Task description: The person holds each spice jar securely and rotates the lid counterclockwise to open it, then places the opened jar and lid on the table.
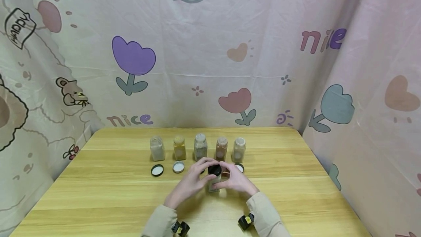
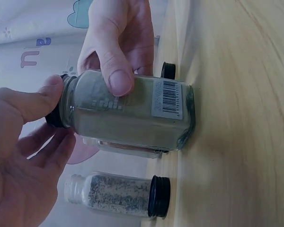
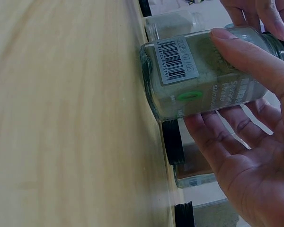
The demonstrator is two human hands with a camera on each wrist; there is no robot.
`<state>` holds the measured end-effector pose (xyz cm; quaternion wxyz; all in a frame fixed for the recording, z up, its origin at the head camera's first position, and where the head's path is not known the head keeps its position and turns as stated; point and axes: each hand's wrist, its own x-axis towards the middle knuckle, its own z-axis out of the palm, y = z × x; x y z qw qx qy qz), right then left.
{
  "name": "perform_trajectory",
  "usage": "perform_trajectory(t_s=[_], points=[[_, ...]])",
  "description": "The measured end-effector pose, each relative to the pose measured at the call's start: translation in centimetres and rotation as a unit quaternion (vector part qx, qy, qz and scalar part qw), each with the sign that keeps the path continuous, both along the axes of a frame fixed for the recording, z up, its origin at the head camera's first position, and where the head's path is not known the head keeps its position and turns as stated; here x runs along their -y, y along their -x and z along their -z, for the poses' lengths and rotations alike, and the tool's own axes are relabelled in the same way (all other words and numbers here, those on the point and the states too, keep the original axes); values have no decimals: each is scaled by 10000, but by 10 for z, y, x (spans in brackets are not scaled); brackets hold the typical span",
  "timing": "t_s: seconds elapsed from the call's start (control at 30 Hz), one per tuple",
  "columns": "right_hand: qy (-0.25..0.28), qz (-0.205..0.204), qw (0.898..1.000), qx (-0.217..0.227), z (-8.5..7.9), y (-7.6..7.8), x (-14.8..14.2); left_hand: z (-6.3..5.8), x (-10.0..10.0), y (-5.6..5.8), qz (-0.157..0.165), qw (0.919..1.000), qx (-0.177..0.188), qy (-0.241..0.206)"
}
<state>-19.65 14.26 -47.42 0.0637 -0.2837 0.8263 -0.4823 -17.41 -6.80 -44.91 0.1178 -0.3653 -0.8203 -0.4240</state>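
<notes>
A glass spice jar (image 1: 214, 183) with a black cap (image 1: 215, 170) stands upright on the wooden table (image 1: 98, 193), near the middle and just in front of a far row of five open jars (image 1: 198, 147). The right hand (image 1: 237, 179) wraps the jar's body, thumb (image 2: 114, 66) pressed across the glass and fingers curled behind it. The left hand (image 1: 194, 178) comes in from the left with its fingertips on the cap; its thumb (image 2: 31, 101) touches the cap's rim, though the wrist view is too close to tell how firmly it pinches. Two loose lids, a black-rimmed lid (image 1: 157, 170) and a white lid (image 1: 178, 166), lie to the left of the hands, between them and the row.
</notes>
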Motion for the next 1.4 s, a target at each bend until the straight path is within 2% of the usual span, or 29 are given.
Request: perform_trajectory(t_s=[0.2,0.27,0.33,0.5,0.57,0.67,0.87,0.97,1.1,1.27,1.4], points=[[4,-8,10000,-46,1,1,0,-1,-4,-3,-345,9993,110,-84],[-5,-12,10000,-80,2,1,0,-2,-5,-3,-350,9993,95,-54],[-12,-9,10000,-96,2,1,-1,-2,-3,-3,-184,9998,113,-15],[24,22,10000,-41,2,2,-1,-5,5,-1,521,9980,346,3],[20,26,10000,-78,3,2,0,-5,6,-1,641,9973,368,-31],[-8,-3,9999,-173,3,3,-1,-4,5,0,568,9981,235,-105],[-50,22,9999,-145,3,2,-1,-1,-1,-1,-61,9999,22,-88],[2,-16,10000,-71,3,3,0,-1,-2,-2,-186,9998,30,-90],[88,-77,9999,29,2,3,0,-2,0,0,171,9997,70,-147],[45,-74,9999,-89,2,3,-1,-3,5,0,641,9978,125,-67],[20,-65,9999,-93,2,2,-1,-1,3,0,538,9985,-26,-51]])
